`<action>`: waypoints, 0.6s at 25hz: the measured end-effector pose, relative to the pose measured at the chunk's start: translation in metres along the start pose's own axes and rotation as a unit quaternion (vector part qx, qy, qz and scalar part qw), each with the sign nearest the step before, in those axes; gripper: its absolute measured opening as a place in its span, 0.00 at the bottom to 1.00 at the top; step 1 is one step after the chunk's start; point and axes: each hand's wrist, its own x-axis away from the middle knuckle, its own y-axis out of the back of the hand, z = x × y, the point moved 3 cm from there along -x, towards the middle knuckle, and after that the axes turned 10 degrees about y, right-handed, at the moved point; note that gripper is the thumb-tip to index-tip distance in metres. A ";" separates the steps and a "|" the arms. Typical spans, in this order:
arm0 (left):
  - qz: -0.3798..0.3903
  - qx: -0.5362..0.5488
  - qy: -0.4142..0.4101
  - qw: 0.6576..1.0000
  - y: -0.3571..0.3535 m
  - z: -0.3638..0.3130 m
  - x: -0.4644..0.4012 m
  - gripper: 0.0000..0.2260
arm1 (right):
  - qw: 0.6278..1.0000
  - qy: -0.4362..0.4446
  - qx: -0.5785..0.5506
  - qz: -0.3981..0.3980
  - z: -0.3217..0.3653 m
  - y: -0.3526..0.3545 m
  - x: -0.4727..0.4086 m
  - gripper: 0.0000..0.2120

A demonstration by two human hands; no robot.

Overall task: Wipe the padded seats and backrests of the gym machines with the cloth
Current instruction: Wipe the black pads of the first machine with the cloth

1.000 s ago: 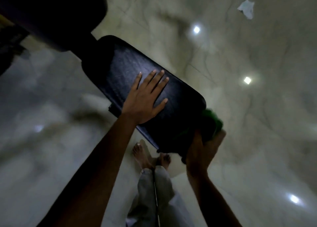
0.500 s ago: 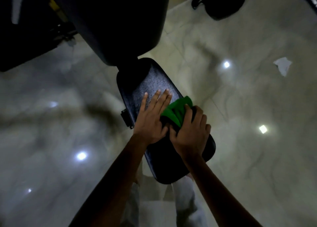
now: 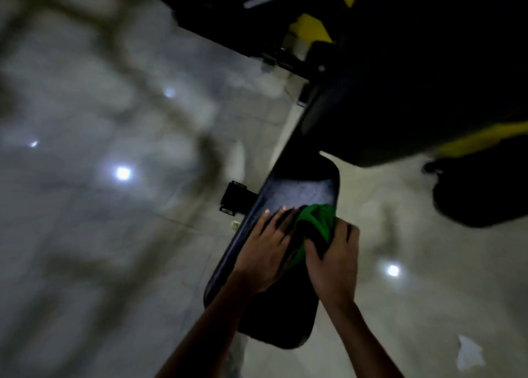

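Honestly, keep your left hand (image 3: pixel 264 252) flat on the padded seat (image 3: pixel 300 190) as a brace while your right hand (image 3: pixel 333 260), bunched around the green cloth (image 3: pixel 315 220) mid-seat, pushes toward 12 o'clock with overlapping strokes.

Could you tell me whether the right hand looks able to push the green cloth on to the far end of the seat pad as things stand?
Probably yes. The right hand grips the green cloth on the seat pad, and the stretch ahead of it looks bare. The left hand rests flat beside the cloth, not in front.
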 end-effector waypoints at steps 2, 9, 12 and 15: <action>-0.009 -0.034 0.023 0.999 -0.006 0.000 -0.001 0.30 | 0.992 0.104 0.061 0.040 0.008 0.000 -0.043 0.29; -0.050 0.006 0.183 0.982 -0.005 -0.014 0.018 0.25 | 0.870 0.397 0.201 0.212 0.043 -0.029 -0.118 0.28; -0.049 -0.014 0.264 0.963 0.001 -0.025 0.036 0.26 | 0.761 0.491 0.229 0.357 0.076 -0.039 -0.121 0.28; -0.087 -0.012 0.367 0.926 -0.009 -0.053 0.065 0.24 | 0.635 0.573 0.260 0.448 0.109 -0.055 -0.098 0.27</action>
